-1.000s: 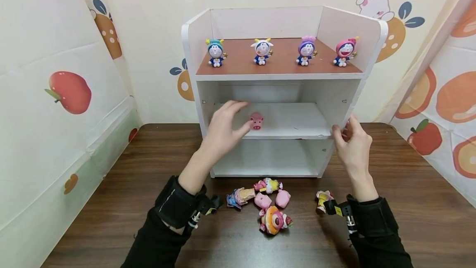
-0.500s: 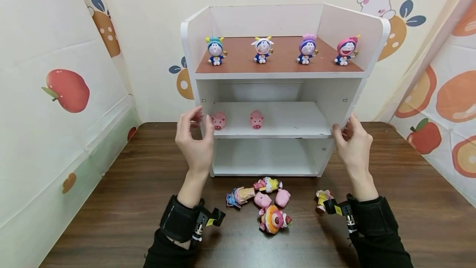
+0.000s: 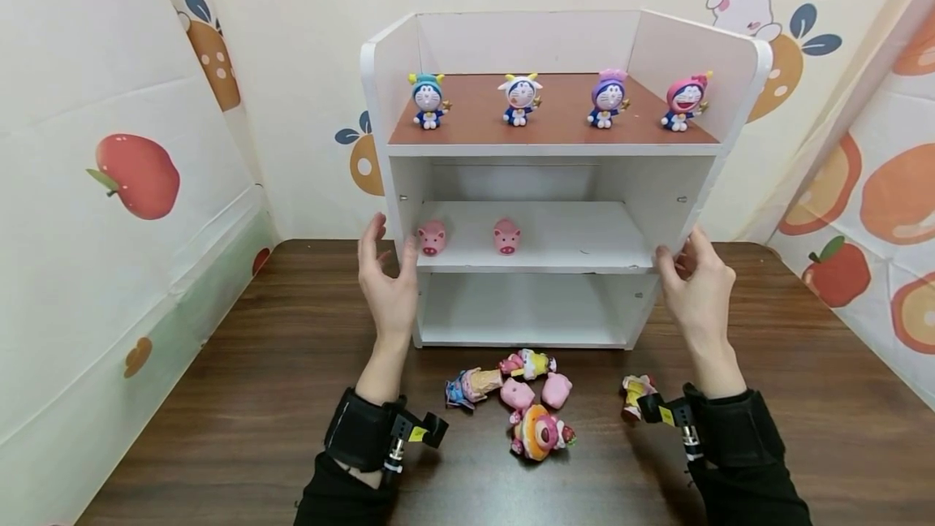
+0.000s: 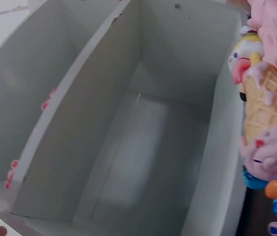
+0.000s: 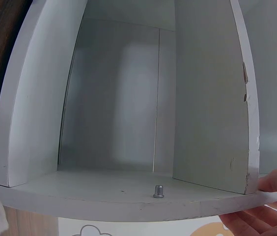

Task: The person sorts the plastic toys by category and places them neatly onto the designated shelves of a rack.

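Note:
A white shelf unit (image 3: 526, 273) stands on the table. My right hand (image 3: 694, 282) pinches the front edge of its right side panel, with thumb and fingers on opposite faces in the right wrist view. My left hand (image 3: 387, 291) is spread at the left side panel, fingers fairly straight and outside it, thumb overlapping the front edge in the head view. Two pink pig figures stand on the middle board: one pig figure (image 3: 432, 239) at its left end, the other pig figure (image 3: 506, 237) left of centre. The left wrist view shows only small parts of them.
Several hooded cat figurines (image 3: 519, 102) line the brown top board. Before the unit lie an ice-cream-cone figure (image 3: 475, 386), a yellow-dressed figure (image 3: 533, 364), pink pieces (image 3: 557, 390) and a ring-shaped pink figure (image 3: 539, 433). Another yellow figure (image 3: 637, 394) lies near the right wrist.
My left hand has moved from in front of the middle board leftward to the side panel, uncovering the left pig figure, and its fingers have straightened. The right hand keeps its grip on the panel.

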A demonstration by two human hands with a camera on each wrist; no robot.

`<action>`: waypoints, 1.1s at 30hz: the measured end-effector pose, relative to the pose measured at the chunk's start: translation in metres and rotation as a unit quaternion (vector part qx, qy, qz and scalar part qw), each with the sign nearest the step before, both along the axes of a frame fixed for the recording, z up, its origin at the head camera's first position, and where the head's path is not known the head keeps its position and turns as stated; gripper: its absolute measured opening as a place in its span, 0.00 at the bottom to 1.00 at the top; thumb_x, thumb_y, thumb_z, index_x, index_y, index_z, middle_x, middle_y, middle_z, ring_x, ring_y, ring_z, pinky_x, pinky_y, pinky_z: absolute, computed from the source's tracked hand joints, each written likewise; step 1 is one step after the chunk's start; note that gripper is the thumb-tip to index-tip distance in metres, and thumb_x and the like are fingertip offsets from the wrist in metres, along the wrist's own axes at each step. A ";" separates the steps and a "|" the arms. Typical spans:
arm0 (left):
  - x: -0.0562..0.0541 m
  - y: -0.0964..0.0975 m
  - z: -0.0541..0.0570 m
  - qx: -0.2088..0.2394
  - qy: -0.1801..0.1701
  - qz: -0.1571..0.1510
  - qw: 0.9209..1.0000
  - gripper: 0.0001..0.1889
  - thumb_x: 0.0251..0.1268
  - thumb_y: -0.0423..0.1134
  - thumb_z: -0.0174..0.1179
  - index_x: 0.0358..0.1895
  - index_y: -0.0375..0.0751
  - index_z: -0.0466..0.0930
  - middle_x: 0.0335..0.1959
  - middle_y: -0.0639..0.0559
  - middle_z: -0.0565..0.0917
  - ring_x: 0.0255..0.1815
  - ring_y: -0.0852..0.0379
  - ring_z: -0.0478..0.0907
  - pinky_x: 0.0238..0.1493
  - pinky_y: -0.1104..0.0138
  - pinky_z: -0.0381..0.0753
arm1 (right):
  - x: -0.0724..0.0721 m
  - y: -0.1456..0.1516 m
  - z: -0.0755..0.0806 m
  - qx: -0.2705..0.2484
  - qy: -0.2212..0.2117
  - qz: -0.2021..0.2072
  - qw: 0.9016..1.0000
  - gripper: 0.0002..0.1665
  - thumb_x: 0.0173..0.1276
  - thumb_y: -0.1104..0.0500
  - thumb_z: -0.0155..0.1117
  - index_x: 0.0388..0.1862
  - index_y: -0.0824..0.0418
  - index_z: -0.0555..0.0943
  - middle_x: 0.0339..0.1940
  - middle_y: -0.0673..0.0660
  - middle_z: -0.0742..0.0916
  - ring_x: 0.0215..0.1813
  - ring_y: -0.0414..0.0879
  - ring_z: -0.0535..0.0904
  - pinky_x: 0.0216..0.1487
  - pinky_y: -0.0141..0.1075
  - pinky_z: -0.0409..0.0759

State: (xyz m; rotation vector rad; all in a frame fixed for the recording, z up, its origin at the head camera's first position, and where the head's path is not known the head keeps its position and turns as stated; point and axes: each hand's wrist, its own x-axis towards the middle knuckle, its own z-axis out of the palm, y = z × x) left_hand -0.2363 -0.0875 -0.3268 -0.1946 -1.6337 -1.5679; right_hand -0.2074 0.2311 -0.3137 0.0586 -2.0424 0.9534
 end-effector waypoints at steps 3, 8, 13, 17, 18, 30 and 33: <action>-0.003 -0.001 -0.005 -0.003 -0.033 -0.028 0.999 0.27 0.63 0.31 0.57 0.65 0.28 0.65 0.63 0.37 0.71 0.61 0.43 0.68 0.57 0.49 0.67 | 0.000 0.000 0.000 0.002 0.000 -0.002 1.000 0.20 0.62 0.72 0.55 0.54 0.74 0.75 0.44 0.74 0.84 0.39 0.67 0.81 0.34 0.10 0.66; -0.008 0.000 -0.013 0.007 -0.046 -0.068 0.997 0.27 0.64 0.29 0.55 0.66 0.27 0.64 0.61 0.35 0.73 0.58 0.44 0.72 0.58 0.49 0.70 | 0.000 0.002 -0.002 0.000 0.004 0.000 1.000 0.19 0.62 0.71 0.56 0.53 0.73 0.75 0.43 0.74 0.84 0.36 0.25 0.79 0.35 0.10 0.67; -0.011 0.001 -0.019 0.017 -0.047 -0.086 0.995 0.24 0.65 0.27 0.51 0.66 0.28 0.64 0.61 0.34 0.73 0.61 0.44 0.70 0.62 0.49 0.67 | 0.000 0.001 -0.002 0.002 -0.004 -0.006 1.000 0.19 0.62 0.71 0.57 0.54 0.72 0.75 0.43 0.73 0.84 0.37 0.46 0.83 0.35 0.10 0.67; -0.013 0.002 -0.023 0.014 -0.052 -0.081 0.995 0.23 0.65 0.27 0.48 0.64 0.27 0.66 0.61 0.34 0.74 0.61 0.44 0.70 0.61 0.48 0.68 | 0.001 0.000 -0.002 0.002 -0.006 -0.006 1.000 0.19 0.62 0.71 0.57 0.54 0.72 0.75 0.43 0.73 0.84 0.37 0.53 0.83 0.34 0.10 0.67; -0.013 0.002 -0.024 0.012 -0.052 -0.078 0.996 0.23 0.65 0.27 0.48 0.64 0.27 0.66 0.60 0.34 0.74 0.61 0.44 0.71 0.61 0.48 0.68 | 0.002 0.000 -0.001 0.001 -0.005 -0.005 1.000 0.20 0.62 0.71 0.57 0.54 0.72 0.76 0.43 0.74 0.84 0.37 0.44 0.84 0.34 0.10 0.67; -0.014 0.007 -0.027 0.005 -0.042 -0.065 0.997 0.23 0.66 0.28 0.45 0.64 0.27 0.66 0.62 0.33 0.72 0.65 0.43 0.67 0.64 0.49 0.65 | 0.011 0.002 0.010 -0.010 0.010 -0.014 1.000 0.20 0.60 0.69 0.62 0.53 0.71 0.79 0.41 0.73 0.85 0.34 0.17 0.74 0.35 0.10 0.67; -0.014 0.007 -0.028 0.007 -0.038 -0.069 0.997 0.23 0.66 0.28 0.45 0.65 0.26 0.65 0.63 0.33 0.71 0.65 0.42 0.67 0.64 0.48 0.64 | 0.017 0.001 0.015 -0.016 0.020 -0.030 0.999 0.19 0.61 0.68 0.62 0.52 0.70 0.79 0.41 0.72 0.85 0.34 0.18 0.74 0.35 0.11 0.68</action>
